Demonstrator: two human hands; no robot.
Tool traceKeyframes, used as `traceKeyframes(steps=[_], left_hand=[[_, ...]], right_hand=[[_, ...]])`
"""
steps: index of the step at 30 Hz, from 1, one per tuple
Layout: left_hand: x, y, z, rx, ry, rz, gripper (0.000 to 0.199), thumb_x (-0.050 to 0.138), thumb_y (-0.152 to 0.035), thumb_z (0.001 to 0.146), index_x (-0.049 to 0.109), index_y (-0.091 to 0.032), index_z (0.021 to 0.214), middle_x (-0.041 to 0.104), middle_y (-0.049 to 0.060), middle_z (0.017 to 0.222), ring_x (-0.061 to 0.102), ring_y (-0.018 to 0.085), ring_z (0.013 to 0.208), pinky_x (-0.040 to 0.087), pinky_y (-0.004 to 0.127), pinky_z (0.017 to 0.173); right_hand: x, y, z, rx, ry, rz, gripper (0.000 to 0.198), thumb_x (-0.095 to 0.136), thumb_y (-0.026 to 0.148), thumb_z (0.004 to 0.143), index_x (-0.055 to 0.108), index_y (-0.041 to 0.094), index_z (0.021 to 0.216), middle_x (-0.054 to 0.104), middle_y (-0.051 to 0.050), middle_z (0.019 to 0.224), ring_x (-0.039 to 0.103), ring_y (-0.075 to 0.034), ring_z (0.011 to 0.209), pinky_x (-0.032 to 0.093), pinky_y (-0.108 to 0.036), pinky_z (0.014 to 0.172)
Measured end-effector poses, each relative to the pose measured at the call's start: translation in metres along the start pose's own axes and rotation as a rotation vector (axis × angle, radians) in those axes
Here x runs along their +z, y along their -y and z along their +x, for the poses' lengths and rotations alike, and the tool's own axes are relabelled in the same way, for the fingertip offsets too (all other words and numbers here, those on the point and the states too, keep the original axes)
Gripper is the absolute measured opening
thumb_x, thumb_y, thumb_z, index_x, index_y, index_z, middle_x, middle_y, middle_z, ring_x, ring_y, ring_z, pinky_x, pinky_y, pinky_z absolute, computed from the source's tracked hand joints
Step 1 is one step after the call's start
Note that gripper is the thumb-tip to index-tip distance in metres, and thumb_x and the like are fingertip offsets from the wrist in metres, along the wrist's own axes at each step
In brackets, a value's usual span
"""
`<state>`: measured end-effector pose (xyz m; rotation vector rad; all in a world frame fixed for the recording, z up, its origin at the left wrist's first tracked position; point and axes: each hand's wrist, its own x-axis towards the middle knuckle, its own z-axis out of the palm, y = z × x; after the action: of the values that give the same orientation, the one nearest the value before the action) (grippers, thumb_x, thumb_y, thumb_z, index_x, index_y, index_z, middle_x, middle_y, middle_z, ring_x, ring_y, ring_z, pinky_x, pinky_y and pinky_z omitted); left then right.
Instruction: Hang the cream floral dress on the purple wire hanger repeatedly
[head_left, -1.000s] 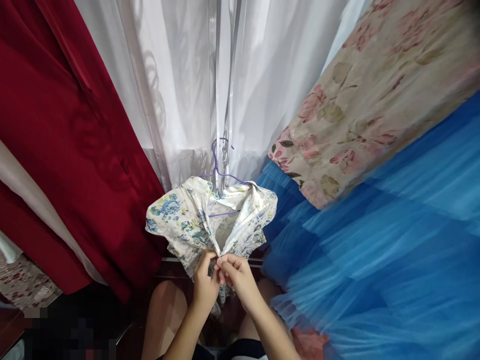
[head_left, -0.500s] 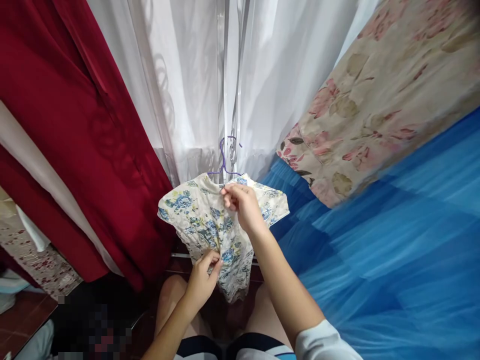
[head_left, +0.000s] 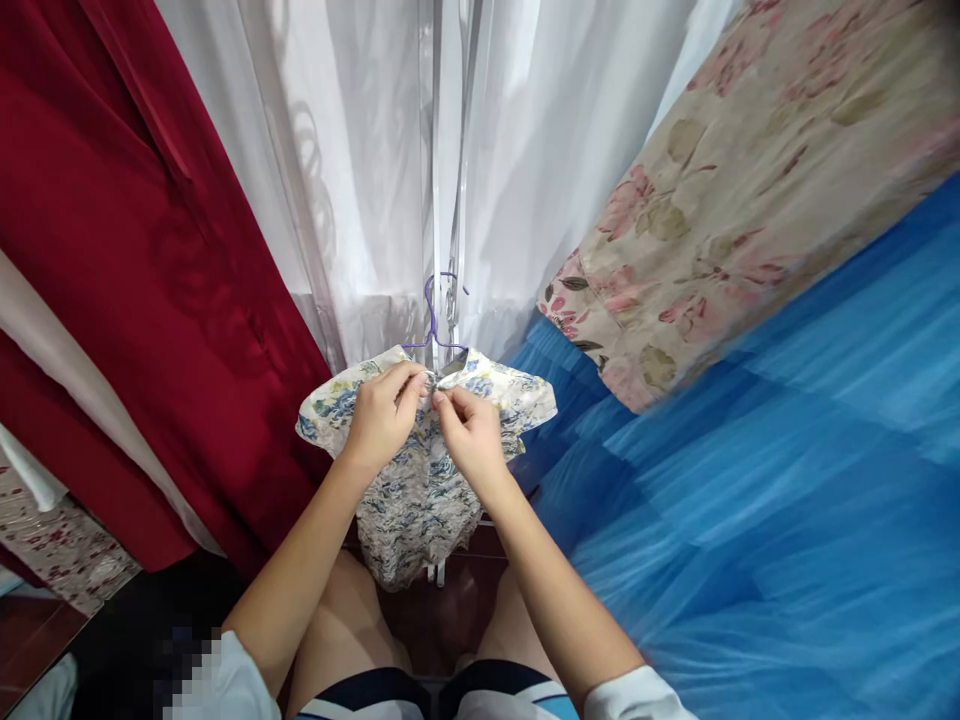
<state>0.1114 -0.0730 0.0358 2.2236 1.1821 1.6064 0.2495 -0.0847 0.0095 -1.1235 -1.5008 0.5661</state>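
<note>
A short-sleeved white dress with blue flowers (head_left: 420, 490) hangs in front of me on a purple wire hanger (head_left: 430, 310). My left hand (head_left: 386, 415) pinches the left edge of its neck opening. Close beside it, my right hand (head_left: 471, 430) pinches the right edge, and the fingertips of both hands nearly meet just below the hanger. The neckline gapes a little behind the fingers. Any small fastener between the fingertips is too small to make out.
A white metal stand (head_left: 442, 150) rises before white curtains (head_left: 352, 170). Dark red cloth (head_left: 187, 300) hangs on the left. On the right are pink-flowered beige cloth (head_left: 720, 230) and a blue tulle skirt (head_left: 787, 480). Dark red floor tiles (head_left: 442, 620) show below.
My left hand has moved up from the dress front to the neckline. My right hand has turned and now pinches the neck's right edge. The view has shifted slightly.
</note>
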Motion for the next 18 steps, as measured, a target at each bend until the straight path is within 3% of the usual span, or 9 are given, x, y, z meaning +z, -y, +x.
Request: traceKeyframes(steps=[3,6,10,12,14,16,18], left_hand=[[-0.003,0.005,-0.005,-0.067,-0.132,-0.093,0.019,0.054,-0.033,0.096,0.066,-0.018,0.091,0.066,0.001,0.073,0.064,0.015,0.07,0.048,0.024,0.068],[-0.024,0.022,-0.004,-0.125,-0.391,-0.17,0.022,0.055,-0.036,0.095,0.064,-0.016,0.09,0.063,0.0,0.072,0.06,0.013,0.069,0.048,0.023,0.068],[-0.066,0.069,-0.003,-0.206,-0.694,-0.293,0.019,0.062,-0.034,0.089,0.063,-0.015,0.086,0.057,-0.001,0.073,0.054,0.011,0.068,0.047,0.021,0.068],[-0.075,0.096,-0.011,-0.388,-0.788,-0.523,0.014,0.064,-0.027,0.087,0.06,-0.015,0.08,0.053,-0.002,0.07,0.052,0.009,0.066,0.047,0.018,0.067],[-0.07,0.118,-0.027,-0.657,-0.831,-0.777,0.012,0.061,-0.019,0.087,0.056,-0.015,0.076,0.052,-0.003,0.067,0.052,0.008,0.062,0.048,0.018,0.066],[-0.049,0.131,-0.051,-0.89,-0.8,-0.919,0.014,0.056,-0.012,0.087,0.054,-0.015,0.073,0.053,-0.002,0.064,0.055,0.009,0.06,0.05,0.02,0.066],[-0.02,0.134,-0.079,-1.009,-0.739,-0.957,0.017,0.052,-0.005,0.085,0.054,-0.015,0.07,0.057,0.0,0.063,0.057,0.01,0.059,0.051,0.022,0.066]], right_hand=[[0.013,-0.013,-0.005,0.011,0.015,-0.076,0.031,0.051,0.037,0.091,0.055,0.02,0.065,0.046,0.003,0.055,0.04,-0.012,0.052,0.026,-0.025,0.053],[0.019,-0.023,-0.015,0.055,0.094,-0.07,0.034,0.051,0.032,0.088,0.047,0.019,0.057,0.041,0.004,0.052,0.038,-0.011,0.052,0.025,-0.025,0.054],[0.019,-0.02,-0.039,0.114,0.227,0.114,0.034,0.051,0.029,0.086,0.042,0.019,0.055,0.036,0.005,0.052,0.034,-0.01,0.051,0.025,-0.024,0.052],[0.02,-0.014,-0.05,0.145,0.292,0.207,0.032,0.051,0.029,0.087,0.046,0.019,0.058,0.037,0.006,0.052,0.033,-0.009,0.05,0.025,-0.023,0.05],[0.025,-0.012,-0.058,0.181,0.322,0.263,0.03,0.051,0.029,0.087,0.048,0.018,0.059,0.039,0.006,0.051,0.033,-0.009,0.049,0.024,-0.023,0.048],[0.03,-0.019,-0.064,0.216,0.311,0.306,0.03,0.051,0.027,0.086,0.047,0.019,0.057,0.04,0.006,0.05,0.035,-0.009,0.048,0.025,-0.023,0.048],[0.032,-0.036,-0.071,0.258,0.279,0.333,0.031,0.05,0.025,0.085,0.045,0.019,0.055,0.041,0.005,0.049,0.037,-0.009,0.048,0.027,-0.023,0.049]])
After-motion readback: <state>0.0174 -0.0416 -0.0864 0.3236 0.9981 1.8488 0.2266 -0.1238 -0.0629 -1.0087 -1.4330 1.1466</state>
